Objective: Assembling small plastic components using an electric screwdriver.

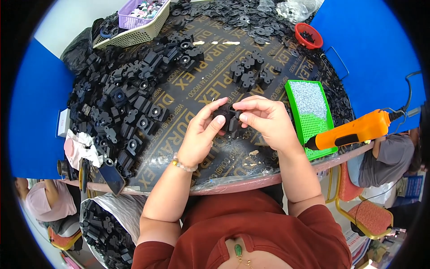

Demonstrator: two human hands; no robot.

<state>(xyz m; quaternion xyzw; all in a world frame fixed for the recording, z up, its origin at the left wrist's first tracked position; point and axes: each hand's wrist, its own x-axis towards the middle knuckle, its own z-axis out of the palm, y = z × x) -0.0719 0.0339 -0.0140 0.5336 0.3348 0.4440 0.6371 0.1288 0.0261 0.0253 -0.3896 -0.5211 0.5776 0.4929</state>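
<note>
Between my two hands, above the near middle of the table, is a small black plastic part (230, 120). My left hand (204, 130) grips its left side between thumb and fingers. From the right, the thumb and forefinger of my right hand (266, 119) pinch a small dark piece at the part's edge; its exact shape is hidden by the fingers. A cluster of black plastic parts (251, 69) lies just beyond my hands. To the left spreads a large heap of black housings (130, 103), several with round openings.
At right, a green tray (301, 130) holds many small silvery pieces, with an orange electric screwdriver (354, 130) over its near end. A red bowl (317, 41), black discs (244, 20) and a cream basket (148, 33) are farther back. A phone (112, 178) lies at the left edge.
</note>
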